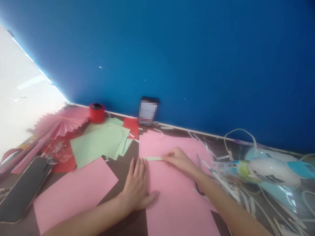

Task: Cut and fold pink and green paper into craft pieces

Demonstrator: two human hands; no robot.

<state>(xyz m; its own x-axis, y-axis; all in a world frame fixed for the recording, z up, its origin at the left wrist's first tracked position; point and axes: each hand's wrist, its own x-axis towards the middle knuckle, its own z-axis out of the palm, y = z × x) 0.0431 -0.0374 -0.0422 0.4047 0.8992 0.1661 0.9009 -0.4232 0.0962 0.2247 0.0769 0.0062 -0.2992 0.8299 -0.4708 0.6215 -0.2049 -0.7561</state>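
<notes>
My left hand (137,185) lies flat with its fingers stretched out on the left edge of a large pink paper sheet (172,196). My right hand (179,159) rests on the same sheet, fingers pinched on the end of a thin pale green paper strip (153,158). The strip lies between the two hands, its left end at my left fingertips. A pair of scissors (199,164) lies partly hidden just behind my right wrist.
A second pink sheet (73,193) lies at the left, with green sheets (100,141), red paper (131,126), a red tape roll (96,112) and pink folded fans (59,124) behind. A phone (22,190) lies far left. White strips and a glue gun (273,170) crowd the right. A blue wall stands behind.
</notes>
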